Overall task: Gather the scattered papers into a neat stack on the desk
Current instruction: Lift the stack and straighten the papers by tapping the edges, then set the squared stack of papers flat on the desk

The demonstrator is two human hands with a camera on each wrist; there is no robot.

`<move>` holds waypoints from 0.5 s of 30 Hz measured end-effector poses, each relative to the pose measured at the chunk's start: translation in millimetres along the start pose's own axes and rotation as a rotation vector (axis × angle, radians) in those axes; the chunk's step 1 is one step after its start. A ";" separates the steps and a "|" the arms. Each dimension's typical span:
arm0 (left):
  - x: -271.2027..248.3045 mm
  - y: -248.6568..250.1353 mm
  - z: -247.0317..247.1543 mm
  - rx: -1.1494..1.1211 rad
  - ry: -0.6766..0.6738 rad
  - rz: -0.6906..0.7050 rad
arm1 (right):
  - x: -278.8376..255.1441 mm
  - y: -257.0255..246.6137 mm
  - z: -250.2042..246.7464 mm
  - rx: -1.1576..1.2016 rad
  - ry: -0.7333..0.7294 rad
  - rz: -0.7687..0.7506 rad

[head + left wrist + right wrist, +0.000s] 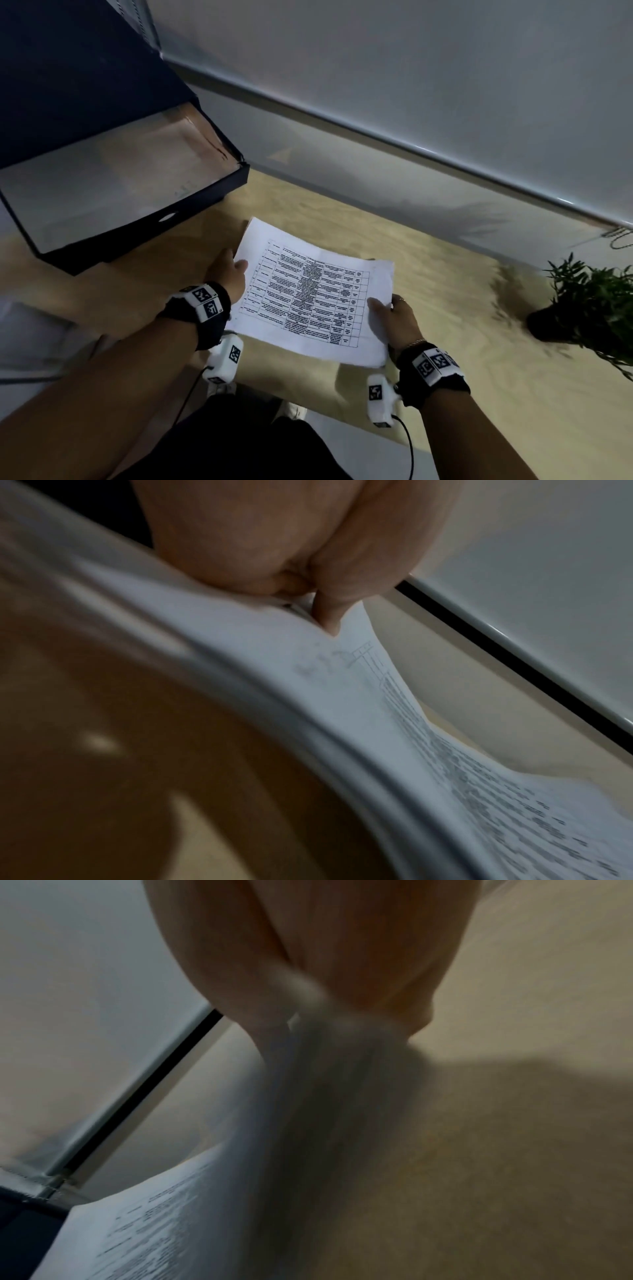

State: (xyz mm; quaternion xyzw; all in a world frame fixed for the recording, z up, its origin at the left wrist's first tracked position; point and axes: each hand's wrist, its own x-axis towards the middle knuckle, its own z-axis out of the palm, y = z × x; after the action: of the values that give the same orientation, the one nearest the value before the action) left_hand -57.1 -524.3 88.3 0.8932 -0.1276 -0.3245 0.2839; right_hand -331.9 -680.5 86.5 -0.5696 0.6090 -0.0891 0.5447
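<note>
Papers: the stack of printed papers [310,294] is being held just above the wooden desk [445,342].
Left hand [227,270]: pinching the stack's left edge.
Right hand [397,320]: gripping its right edge.
Nearby: a dark open box [113,171] and a potted plant [589,301] are sitting on the desk.

The head view looks down from above both hands. Each wrist view sits close under its hand, facing along the fingers; all three share the papers [313,294].

I see matt white printed papers [315,294] over the pale, smooth wood-look desk [445,325]; the dark box [137,219] at its far left corner looks like matt cardboard.
</note>
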 end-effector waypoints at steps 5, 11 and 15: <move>-1.4 -4.6 -13.8 -0.028 0.000 0.041 | -34.9 -37.8 -12.1 -0.023 -0.072 -0.218; -21.3 -20.5 -23.7 -0.145 0.002 0.166 | -66.5 -89.2 -47.7 -0.020 -0.064 -0.541; -37.0 -47.5 -25.9 -0.397 -0.098 0.060 | -99.2 -133.1 -62.1 -0.099 -0.100 -0.777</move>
State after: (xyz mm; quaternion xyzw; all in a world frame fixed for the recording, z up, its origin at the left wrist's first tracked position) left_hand -66.1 -459.8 95.3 0.7987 -0.1013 -0.3776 0.4575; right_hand -324.1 -678.4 263.6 -0.7870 0.3242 -0.2314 0.4712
